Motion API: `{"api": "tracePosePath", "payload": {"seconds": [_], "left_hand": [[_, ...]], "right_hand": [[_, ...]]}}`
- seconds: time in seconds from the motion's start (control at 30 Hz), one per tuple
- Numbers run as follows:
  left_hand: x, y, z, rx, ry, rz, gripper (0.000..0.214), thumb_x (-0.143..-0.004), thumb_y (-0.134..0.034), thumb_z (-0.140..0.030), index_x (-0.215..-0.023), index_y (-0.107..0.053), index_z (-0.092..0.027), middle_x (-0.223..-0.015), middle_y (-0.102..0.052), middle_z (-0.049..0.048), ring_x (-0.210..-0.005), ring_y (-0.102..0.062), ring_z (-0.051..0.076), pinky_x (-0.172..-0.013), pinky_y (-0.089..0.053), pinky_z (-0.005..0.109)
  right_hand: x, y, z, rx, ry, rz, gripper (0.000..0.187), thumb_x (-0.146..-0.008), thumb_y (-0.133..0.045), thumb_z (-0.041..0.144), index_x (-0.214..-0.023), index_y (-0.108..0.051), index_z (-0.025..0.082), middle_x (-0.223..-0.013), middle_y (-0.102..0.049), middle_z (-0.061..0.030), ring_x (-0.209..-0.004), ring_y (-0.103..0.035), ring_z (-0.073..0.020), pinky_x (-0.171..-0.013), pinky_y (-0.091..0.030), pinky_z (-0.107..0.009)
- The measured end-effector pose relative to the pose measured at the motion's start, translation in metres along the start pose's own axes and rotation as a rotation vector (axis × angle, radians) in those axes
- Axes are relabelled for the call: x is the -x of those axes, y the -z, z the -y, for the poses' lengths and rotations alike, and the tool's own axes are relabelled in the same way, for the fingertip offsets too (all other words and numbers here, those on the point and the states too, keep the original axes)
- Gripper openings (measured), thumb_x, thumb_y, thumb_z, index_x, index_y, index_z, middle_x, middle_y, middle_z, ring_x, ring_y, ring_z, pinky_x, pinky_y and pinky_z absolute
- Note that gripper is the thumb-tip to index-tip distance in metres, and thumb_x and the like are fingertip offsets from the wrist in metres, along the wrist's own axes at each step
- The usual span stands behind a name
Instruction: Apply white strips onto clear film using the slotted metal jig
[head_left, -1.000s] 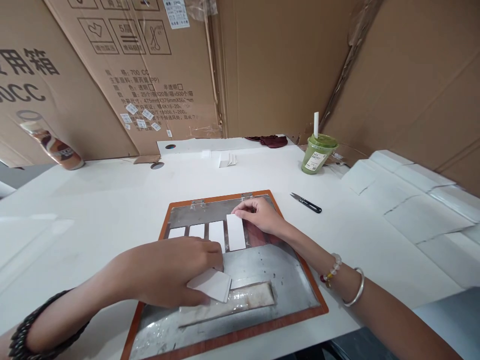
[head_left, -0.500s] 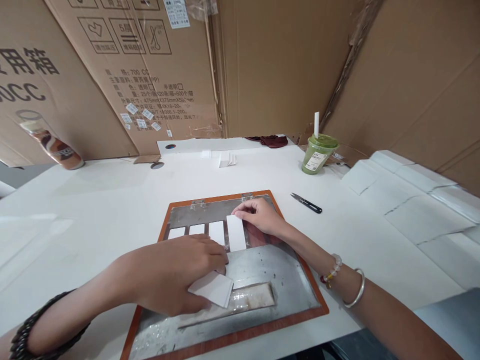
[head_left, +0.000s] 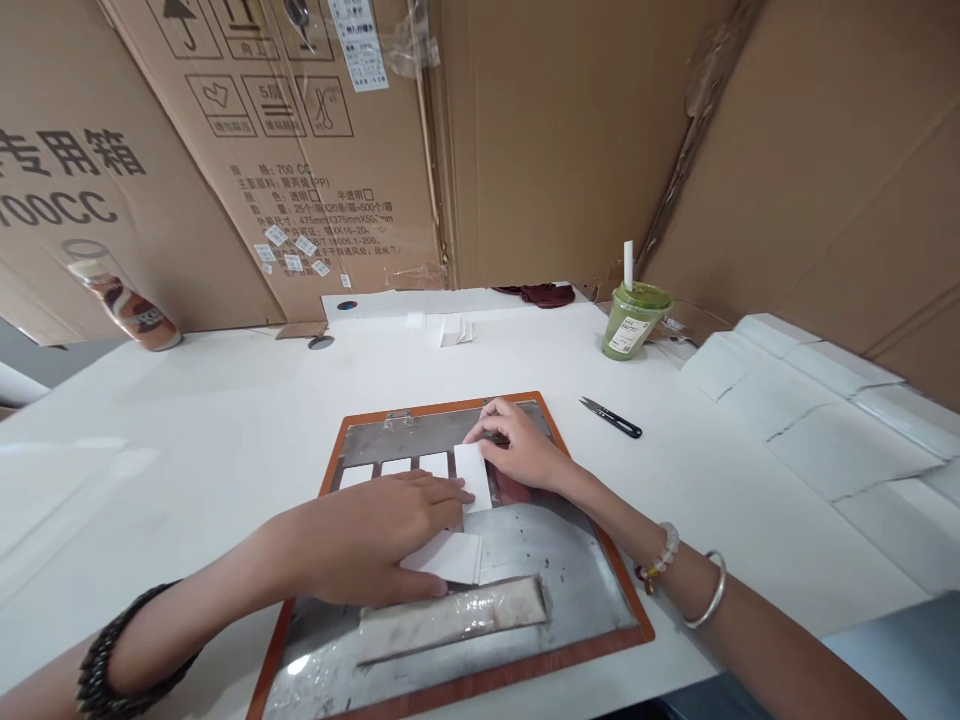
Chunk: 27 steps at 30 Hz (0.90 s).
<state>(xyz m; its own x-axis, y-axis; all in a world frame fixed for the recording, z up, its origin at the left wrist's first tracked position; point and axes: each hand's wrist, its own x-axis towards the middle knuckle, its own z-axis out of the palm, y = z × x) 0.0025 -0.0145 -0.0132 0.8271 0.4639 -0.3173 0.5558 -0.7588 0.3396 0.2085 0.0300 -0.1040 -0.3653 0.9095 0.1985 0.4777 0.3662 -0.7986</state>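
My left hand (head_left: 375, 535) is closed on a small stack of white cards (head_left: 454, 555), the thumb along its near edge. Its fingertips also touch the lower part of a single white card (head_left: 471, 468) lying in a row of slots. At that card's upper right edge, my right hand (head_left: 521, 445) has its thumb and index finger on it. Further white cards (head_left: 396, 466) lie to the left in the same row, partly covered by my left hand. Beneath them is a metal plate (head_left: 574, 570) on an orange-edged board (head_left: 639, 610). A tape-covered strip (head_left: 495, 612) is fixed across the plate.
Black thread snips (head_left: 611, 417) lie right of the board. Behind them stands a green drink cup (head_left: 634, 322) with a straw. Folded white pieces (head_left: 456, 331) rest at the back. A brown bottle (head_left: 139, 310) leans at the left, near cardboard walls (head_left: 555, 140). White sheets (head_left: 832, 440) lie at the right.
My left hand has moved right and its fingertips now reach the single card. The stack has shifted right with it. My right hand stays at the card's upper edge. The view has tilted slightly up.
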Motion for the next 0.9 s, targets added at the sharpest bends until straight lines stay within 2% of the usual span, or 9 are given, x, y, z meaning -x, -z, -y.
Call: {"api": "tracePosePath", "payload": {"seconds": [0.23, 0.4, 0.53, 0.67, 0.8, 0.9], "left_hand": [[-0.004, -0.007, 0.004, 0.05, 0.123, 0.05, 0.05, -0.085, -0.055, -0.041, -0.131, -0.049, -0.023, -0.133, -0.054, 0.0105, -0.112, -0.058, 0.028, -0.089, -0.047, 0.037], [-0.004, -0.009, 0.004, 0.086, 0.164, 0.058, 0.05, -0.085, -0.054, -0.04, -0.131, -0.049, -0.023, -0.13, -0.056, 0.0112, -0.111, -0.058, 0.028, -0.09, -0.046, 0.038], [-0.004, -0.009, 0.003, 0.112, 0.178, 0.033, 0.05, -0.084, -0.055, -0.04, -0.13, -0.049, -0.023, -0.127, -0.058, 0.0109, -0.11, -0.058, 0.028, -0.09, -0.045, 0.037], [-0.004, -0.01, 0.004, 0.106, 0.174, 0.032, 0.049, -0.084, -0.055, -0.038, -0.13, -0.049, -0.023, -0.13, -0.056, 0.0106, -0.112, -0.057, 0.028, -0.09, -0.045, 0.038], [-0.004, -0.012, 0.004, 0.132, 0.172, 0.002, 0.048, -0.081, -0.057, -0.037, -0.127, -0.051, -0.022, -0.125, -0.058, 0.0105, -0.108, -0.059, 0.027, -0.089, -0.046, 0.036], [-0.004, -0.012, 0.002, 0.134, 0.161, -0.012, 0.047, -0.08, -0.058, -0.035, -0.124, -0.053, -0.021, -0.121, -0.06, 0.0104, -0.105, -0.06, 0.027, -0.089, -0.046, 0.035]], "right_hand": [[0.001, 0.0, 0.0, 0.09, 0.039, 0.054, 0.033, -0.08, -0.044, 0.003, -0.092, -0.069, 0.021, -0.109, -0.048, -0.0048, -0.106, -0.047, -0.019, -0.094, -0.041, -0.037], [0.003, 0.001, 0.0, 0.129, 0.058, 0.081, 0.038, -0.082, -0.04, 0.002, -0.097, -0.069, 0.022, -0.11, -0.05, -0.0051, -0.106, -0.047, -0.0185, -0.093, -0.042, -0.036], [0.007, 0.007, 0.002, 0.205, 0.184, 0.056, 0.039, -0.083, -0.04, 0.003, -0.106, -0.067, 0.02, -0.116, -0.055, -0.0047, -0.108, -0.046, -0.0188, -0.095, -0.04, -0.036], [0.013, 0.009, 0.006, 0.312, 0.318, 0.094, 0.031, -0.08, -0.045, 0.002, -0.089, -0.069, 0.019, -0.096, -0.069, 0.0002, -0.094, -0.051, -0.0182, -0.086, -0.037, -0.036], [0.016, 0.003, 0.009, 0.433, 0.343, 0.102, 0.023, -0.077, -0.048, 0.003, -0.076, -0.067, 0.017, -0.078, -0.07, 0.0003, -0.084, -0.054, -0.0174, -0.079, -0.031, -0.038], [0.017, 0.001, 0.01, 0.426, 0.346, 0.07, 0.022, -0.077, -0.048, 0.004, -0.074, -0.066, 0.017, -0.076, -0.07, 0.0014, -0.084, -0.054, -0.0169, -0.081, -0.029, -0.039]]}}
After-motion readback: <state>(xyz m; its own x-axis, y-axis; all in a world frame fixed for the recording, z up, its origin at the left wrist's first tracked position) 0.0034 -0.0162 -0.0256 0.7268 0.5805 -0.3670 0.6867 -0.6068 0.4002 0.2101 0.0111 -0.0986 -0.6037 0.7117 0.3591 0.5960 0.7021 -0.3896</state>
